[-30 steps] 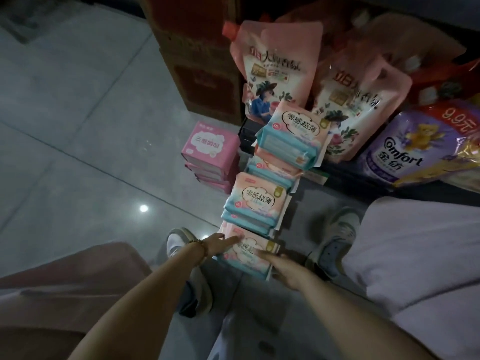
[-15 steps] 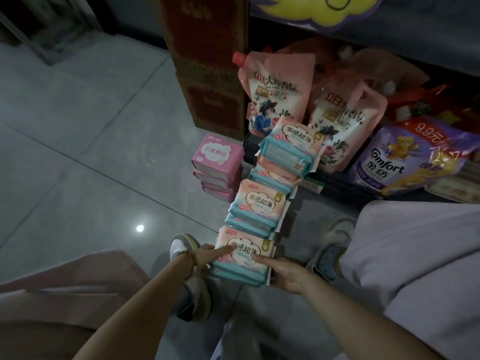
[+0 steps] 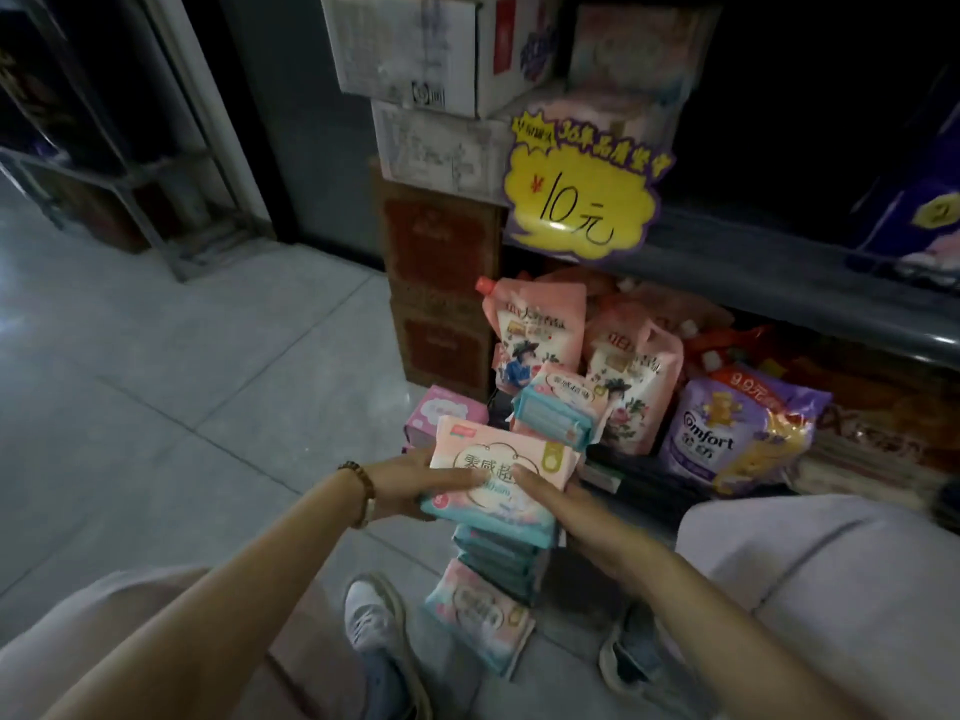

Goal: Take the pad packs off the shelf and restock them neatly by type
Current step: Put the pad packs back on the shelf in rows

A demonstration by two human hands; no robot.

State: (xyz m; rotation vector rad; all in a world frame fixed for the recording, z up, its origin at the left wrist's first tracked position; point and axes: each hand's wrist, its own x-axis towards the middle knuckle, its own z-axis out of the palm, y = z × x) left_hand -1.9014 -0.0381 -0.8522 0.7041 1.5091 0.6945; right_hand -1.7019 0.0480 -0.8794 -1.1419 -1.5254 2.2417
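We have raised the pad packs (image 3: 501,459) off the floor (image 3: 156,407) since a second ago. Our left hand (image 3: 410,478) and right hand (image 3: 571,504) grip their ends, fingers (image 3: 462,478) curled round them, left of the purple Comfort bag (image 3: 727,433), with other packs (image 3: 478,613) lower left of that bag.

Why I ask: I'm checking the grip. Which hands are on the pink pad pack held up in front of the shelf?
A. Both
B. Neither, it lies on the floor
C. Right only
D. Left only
A: the left hand grips the pad pack at its left edge with the thumb on top, and the right hand holds its right side.
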